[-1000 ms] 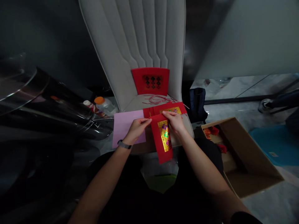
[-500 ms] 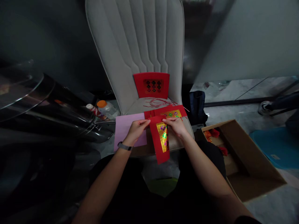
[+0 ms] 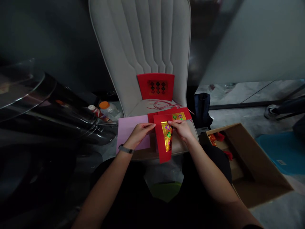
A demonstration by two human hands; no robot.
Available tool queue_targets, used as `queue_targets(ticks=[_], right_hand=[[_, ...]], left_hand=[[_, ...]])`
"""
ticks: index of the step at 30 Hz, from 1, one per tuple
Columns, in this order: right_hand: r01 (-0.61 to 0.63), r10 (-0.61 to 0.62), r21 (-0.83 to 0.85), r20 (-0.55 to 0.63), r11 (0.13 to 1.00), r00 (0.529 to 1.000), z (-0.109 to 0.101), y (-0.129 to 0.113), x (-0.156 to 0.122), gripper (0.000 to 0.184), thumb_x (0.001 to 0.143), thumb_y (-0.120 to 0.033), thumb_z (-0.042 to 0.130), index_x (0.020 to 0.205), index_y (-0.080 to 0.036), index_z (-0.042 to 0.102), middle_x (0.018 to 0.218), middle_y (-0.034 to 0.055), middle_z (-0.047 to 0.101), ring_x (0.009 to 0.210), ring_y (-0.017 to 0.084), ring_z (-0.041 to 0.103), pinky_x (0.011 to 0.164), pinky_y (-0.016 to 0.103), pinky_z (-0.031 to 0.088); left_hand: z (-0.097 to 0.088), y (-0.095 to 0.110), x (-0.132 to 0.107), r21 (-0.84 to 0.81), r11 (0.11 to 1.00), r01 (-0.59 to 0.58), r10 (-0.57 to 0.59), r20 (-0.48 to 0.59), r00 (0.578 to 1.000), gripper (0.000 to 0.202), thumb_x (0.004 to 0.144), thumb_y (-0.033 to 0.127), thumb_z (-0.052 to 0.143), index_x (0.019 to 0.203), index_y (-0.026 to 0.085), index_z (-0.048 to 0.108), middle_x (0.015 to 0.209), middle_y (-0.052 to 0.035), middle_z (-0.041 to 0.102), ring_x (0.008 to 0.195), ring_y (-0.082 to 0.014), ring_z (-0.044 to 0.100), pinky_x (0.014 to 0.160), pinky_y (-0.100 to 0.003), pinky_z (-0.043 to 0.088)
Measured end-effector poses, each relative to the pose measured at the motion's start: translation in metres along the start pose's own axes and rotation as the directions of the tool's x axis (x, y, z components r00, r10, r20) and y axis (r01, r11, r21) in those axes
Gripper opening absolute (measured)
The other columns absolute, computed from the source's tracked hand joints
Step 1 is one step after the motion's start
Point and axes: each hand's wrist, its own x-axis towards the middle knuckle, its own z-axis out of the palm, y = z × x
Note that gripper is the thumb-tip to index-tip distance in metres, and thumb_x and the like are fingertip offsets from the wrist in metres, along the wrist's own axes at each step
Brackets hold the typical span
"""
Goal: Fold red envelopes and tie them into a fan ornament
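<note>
Both hands were on one red packet. Left hand: thumb and fingertips pinched together on the packet's left edge, near the top corner. Right hand: thumb laid on the front face at the upper right, fingers curled in behind, their tips hidden. Neither was spread; grip was a light pinch each side.

Red packet hung near upright between them, above the front edge of the chair seat, lower end past that edge. Gold panel with coloured diamonds faced the wearer; right side of the panel looked dark, curved away.

Just behind it, a second red packet lay on the seat, gold panel up, partly covered by the held one. Red-and-white strings lay loose further back. Red sheet with a dark diamond grid leaned on the backrest. Pink sheet lay at the seat's left, partly under the left hand in view; contact couldn't be told.

Grey wristband on the left wrist. Off left: an orange-capped bottle beside a smaller white-capped one. Off right: a cardboard box with red ornaments inside.
</note>
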Motion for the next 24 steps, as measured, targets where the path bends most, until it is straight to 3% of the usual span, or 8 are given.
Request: queue_targets(ticks=[4,7,13,18,24], right_hand=[[-0.007,0.008,-0.017,0.023,1.000,1.000,0.000,-0.003,-0.001,0.034,0.058,-0.047,0.098,0.073,-0.021,0.081,0.081,0.0029,0.080,0.073,0.018,0.071,0.072,0.031,0.054],[-0.008,0.008,-0.001,0.069,1.000,0.998,0.001,-0.009,0.001,0.037,0.061,-0.049,0.096,0.084,-0.023,0.084,0.090,0.0024,0.082,0.080,0.020,0.073,0.077,0.032,0.056],[0.109,-0.108,0.013,-0.068,0.994,0.992,0.006,-0.014,0.010,0.032,0.065,-0.053,0.093,0.080,-0.026,0.084,0.084,0.0006,0.080,0.076,0.020,0.070,0.069,0.032,0.054],[0.042,-0.038,0.053,-0.066,0.998,0.997,0.005,-0.010,0.009,0.032,0.061,-0.048,0.097,0.079,-0.025,0.085,0.083,0.0018,0.081,0.074,0.018,0.071,0.071,0.031,0.056],[-0.079,0.078,0.015,0.052,0.997,0.996,0.001,-0.006,0.001,0.038,0.057,-0.048,0.099,0.079,-0.021,0.085,0.089,0.0051,0.082,0.079,0.019,0.073,0.076,0.031,0.059]], left_hand=[[0.003,0.002,-0.004,0.106,0.994,-0.009,0.014,-0.051,0.999,0.051,0.072,0.055,0.090,0.103,0.015,0.084,0.109,-0.0124,0.082,0.101,-0.0293,0.073,0.100,-0.045,0.053],[0.004,0.005,-0.006,0.207,0.978,-0.029,0.042,-0.055,0.998,0.049,0.074,0.058,0.087,0.099,0.016,0.085,0.104,-0.0106,0.082,0.095,-0.0278,0.073,0.094,-0.042,0.054],[0.002,0.003,-0.003,0.324,0.942,-0.082,0.095,-0.024,0.995,0.042,0.079,0.057,0.081,0.094,0.018,0.085,0.100,-0.0088,0.083,0.091,-0.0276,0.072,0.088,-0.039,0.053],[0.003,0.000,-0.001,0.330,0.938,-0.108,0.132,-0.053,0.990,0.042,0.081,0.055,0.081,0.101,0.018,0.085,0.106,-0.0100,0.083,0.096,-0.0295,0.073,0.091,-0.041,0.054],[-0.002,-0.007,0.003,0.262,0.959,-0.108,0.147,-0.133,0.980,0.046,0.080,0.057,0.083,0.104,0.017,0.085,0.112,-0.0118,0.082,0.104,-0.0309,0.074,0.101,-0.046,0.053]])
